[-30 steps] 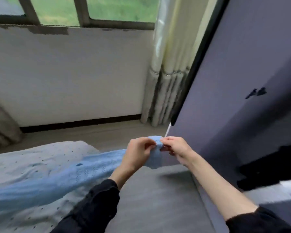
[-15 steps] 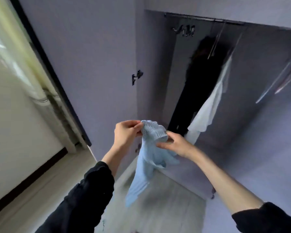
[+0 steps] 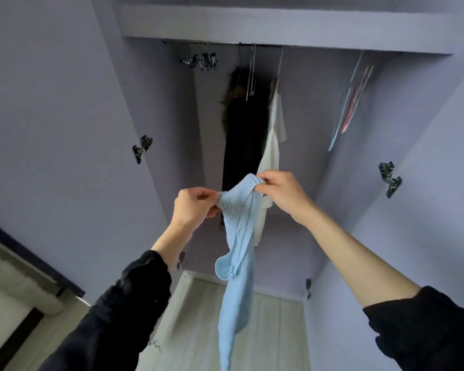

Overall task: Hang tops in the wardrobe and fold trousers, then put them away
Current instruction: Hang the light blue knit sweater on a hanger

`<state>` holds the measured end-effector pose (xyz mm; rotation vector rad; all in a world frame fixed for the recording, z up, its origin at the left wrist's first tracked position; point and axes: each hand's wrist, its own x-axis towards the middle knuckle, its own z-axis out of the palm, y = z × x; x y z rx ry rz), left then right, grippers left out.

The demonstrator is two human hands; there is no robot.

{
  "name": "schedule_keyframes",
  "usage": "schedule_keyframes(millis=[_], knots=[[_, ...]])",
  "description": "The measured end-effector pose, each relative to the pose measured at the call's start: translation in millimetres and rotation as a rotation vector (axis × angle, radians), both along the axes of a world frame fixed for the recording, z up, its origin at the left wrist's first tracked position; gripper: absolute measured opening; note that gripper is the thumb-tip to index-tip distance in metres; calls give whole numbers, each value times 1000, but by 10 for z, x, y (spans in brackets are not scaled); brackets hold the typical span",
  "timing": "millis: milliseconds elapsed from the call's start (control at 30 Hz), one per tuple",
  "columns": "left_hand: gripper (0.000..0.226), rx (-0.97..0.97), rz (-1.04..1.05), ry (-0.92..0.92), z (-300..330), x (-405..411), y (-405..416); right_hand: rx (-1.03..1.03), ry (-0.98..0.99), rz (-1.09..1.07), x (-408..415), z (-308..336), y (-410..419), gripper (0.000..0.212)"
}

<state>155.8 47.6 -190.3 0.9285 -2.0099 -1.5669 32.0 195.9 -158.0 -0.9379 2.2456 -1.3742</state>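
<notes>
A light blue knitted top [image 3: 237,253] hangs down in front of the open wardrobe. My left hand [image 3: 192,207] pinches its upper edge on the left, and my right hand [image 3: 280,192] grips the same edge on the right, so the fabric stretches between them. Behind it the wardrobe rail [image 3: 252,44] carries a black garment [image 3: 243,135] and a white top [image 3: 272,145]. Several empty hangers [image 3: 351,105] hang at the right end of the rail.
The open wardrobe doors [image 3: 54,124] stand on both sides, each with metal hinges [image 3: 389,178]. A clip hanger [image 3: 201,61] hangs at the rail's left end. Pale wooden floor [image 3: 273,328] lies below. A curtain and window wall [image 3: 8,285] sit at the lower left.
The view turned from the bed and window to the wardrobe. Both hands lifted the blue top off the bed and raised it in front of the open wardrobe.
</notes>
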Motion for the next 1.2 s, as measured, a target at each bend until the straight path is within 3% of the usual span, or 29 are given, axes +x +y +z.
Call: schedule_keyframes(millis=[100, 200, 333, 533, 667, 867, 1000, 1200], knots=[[19, -291, -147, -25, 95, -141, 92, 19, 11, 7, -110, 139, 40, 12], [29, -380, -360, 38, 212, -290, 293, 54, 46, 57, -210, 216, 82, 23], [16, -408, -305, 57, 222, -431, 458, 102, 58, 79, -260, 167, 153, 15], [3, -490, -297, 67, 304, -572, 502, 86, 44, -11, -474, 135, 338, 32], [30, -392, -393, 32, 327, -693, 626, 46, 38, -25, -511, 139, 403, 28], [5, -382, -380, 60, 272, -783, 720, 11, 35, -67, -600, 140, 504, 31], [4, -382, -404, 37, 291, -842, 736, 9, 18, -90, -639, 119, 593, 33], [13, -127, -377, 91, 374, -878, 652, -9, -137, -70, -646, -15, 812, 16]])
